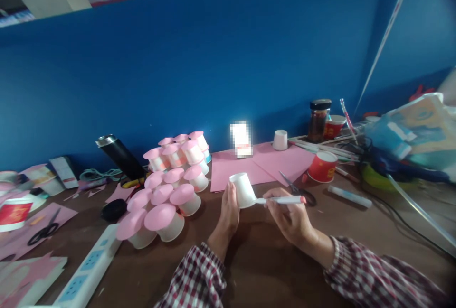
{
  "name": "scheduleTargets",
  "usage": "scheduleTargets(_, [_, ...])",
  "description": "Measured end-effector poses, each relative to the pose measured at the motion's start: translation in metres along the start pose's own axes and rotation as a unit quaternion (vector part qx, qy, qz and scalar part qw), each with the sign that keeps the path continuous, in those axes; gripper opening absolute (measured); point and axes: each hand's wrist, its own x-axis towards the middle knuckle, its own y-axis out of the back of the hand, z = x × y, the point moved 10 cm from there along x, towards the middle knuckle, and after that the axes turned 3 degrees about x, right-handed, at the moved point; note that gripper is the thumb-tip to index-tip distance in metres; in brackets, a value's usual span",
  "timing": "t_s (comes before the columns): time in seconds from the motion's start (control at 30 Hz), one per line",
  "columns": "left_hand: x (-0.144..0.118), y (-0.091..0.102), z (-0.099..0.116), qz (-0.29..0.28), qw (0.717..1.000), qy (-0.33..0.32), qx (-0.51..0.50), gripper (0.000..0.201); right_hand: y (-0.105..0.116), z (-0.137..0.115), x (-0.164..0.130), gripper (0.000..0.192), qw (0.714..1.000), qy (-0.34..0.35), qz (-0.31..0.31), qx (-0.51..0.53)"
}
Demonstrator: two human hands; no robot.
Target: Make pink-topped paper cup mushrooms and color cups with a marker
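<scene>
My left hand is closed around the side of a white paper cup, which is tilted with its wider end down. Pinched in the fingers of my right hand is a white marker with a reddish-orange end. The marker's left tip meets the cup's side near its lower rim, or comes very close. Left of my hands stand several upturned paper cups topped with pink paper discs. Behind the held cup lie sheets of pink paper, with another white paper cup standing at their back edge.
Scissors and a red paper cup are right of the pink sheets, near a marker-like tube. A power strip, black flask and second scissors lie left. A dark-lidded jar stands before the blue partition.
</scene>
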Motion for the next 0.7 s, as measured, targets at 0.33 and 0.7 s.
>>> scheduleTargets(0.33, [0.001, 0.000, -0.003, -0.018, 1.000, 0.007, 0.018, 0.038, -0.013, -0.003, 0.000, 0.012, 0.998, 0.005, -0.058, -0.032])
scheduleTargets(0.7, [0.000, -0.001, 0.000, -0.008, 1.000, -0.011, 0.028, 0.031, -0.011, -0.005, 0.003, 0.013, 0.999, 0.004, -0.051, -0.016])
